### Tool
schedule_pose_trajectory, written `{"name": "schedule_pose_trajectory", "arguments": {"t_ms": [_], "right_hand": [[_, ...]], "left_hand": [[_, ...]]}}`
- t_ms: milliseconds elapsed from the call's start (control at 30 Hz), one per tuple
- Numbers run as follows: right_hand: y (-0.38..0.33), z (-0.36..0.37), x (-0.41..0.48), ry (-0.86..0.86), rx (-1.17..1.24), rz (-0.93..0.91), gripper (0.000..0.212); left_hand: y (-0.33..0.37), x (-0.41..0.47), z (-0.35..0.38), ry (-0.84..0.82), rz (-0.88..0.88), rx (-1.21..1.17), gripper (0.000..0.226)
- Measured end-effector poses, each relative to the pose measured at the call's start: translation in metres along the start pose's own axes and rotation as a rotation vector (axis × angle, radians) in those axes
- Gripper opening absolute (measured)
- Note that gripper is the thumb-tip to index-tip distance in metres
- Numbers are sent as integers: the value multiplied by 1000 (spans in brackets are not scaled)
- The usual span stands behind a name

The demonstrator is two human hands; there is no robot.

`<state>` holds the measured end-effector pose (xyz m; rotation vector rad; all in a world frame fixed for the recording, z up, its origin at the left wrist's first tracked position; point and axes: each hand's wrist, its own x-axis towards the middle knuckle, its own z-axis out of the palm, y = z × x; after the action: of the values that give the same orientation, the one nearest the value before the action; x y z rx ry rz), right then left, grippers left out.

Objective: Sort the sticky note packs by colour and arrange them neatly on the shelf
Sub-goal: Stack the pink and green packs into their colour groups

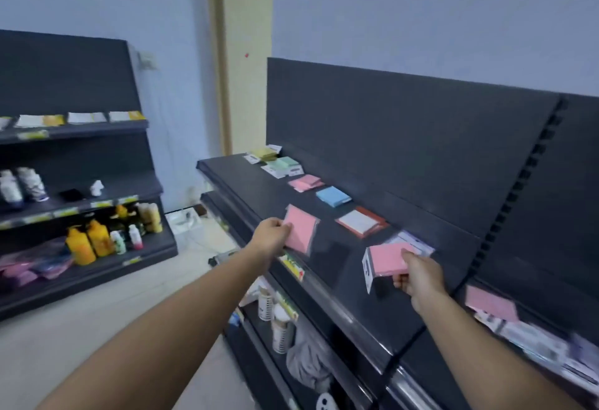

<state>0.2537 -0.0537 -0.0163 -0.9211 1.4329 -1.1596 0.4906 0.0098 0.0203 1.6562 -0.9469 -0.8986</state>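
My left hand (271, 235) pinches a pink sticky note pack (301, 229) by its near edge, just above the dark shelf (337, 280). To the right, my right hand (418, 275) grips a second pink pack (385, 260) with a white header card, lifted over the shelf. Behind it lies a pale lilac pack (413, 242). Along the shelf's back run an orange-edged white pack (361, 222), a blue pack (333, 196), a pink stack (306, 182), green packs (285, 163) and yellow packs (264, 153).
A further pink pack (491, 302) and several blurred packs lie on the adjoining shelf section at right. Cups (282, 328) stand on the lower shelf. Another rack at left holds yellow bottles (89, 241). Pale floor lies between the racks.
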Motion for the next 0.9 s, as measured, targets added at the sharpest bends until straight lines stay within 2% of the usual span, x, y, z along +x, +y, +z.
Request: {"name": "schedule_pose_trajectory", "arguments": {"t_ms": [67,167,333,500,667,900], "right_hand": [[2,53,-1,-70,-3,16,17],[1,113,-6,-168,-8,35,9],[-7,182,4,-262,-15,68,9],[-8,242,39,-292,-51,66,15],[-13,296,94,-310,-31,88,16],[-37,333,187,-212,48,77,29]], "left_hand": [[-2,18,-44,19,-27,-11,24],[-5,41,-94,63,-54,-4,18],[-16,81,-133,78,-107,-49,15],[-33,128,-141,58,-173,-136,20],[-33,203,-146,50,-226,-113,21],[-2,324,-117,-30,-206,-65,25]]}}
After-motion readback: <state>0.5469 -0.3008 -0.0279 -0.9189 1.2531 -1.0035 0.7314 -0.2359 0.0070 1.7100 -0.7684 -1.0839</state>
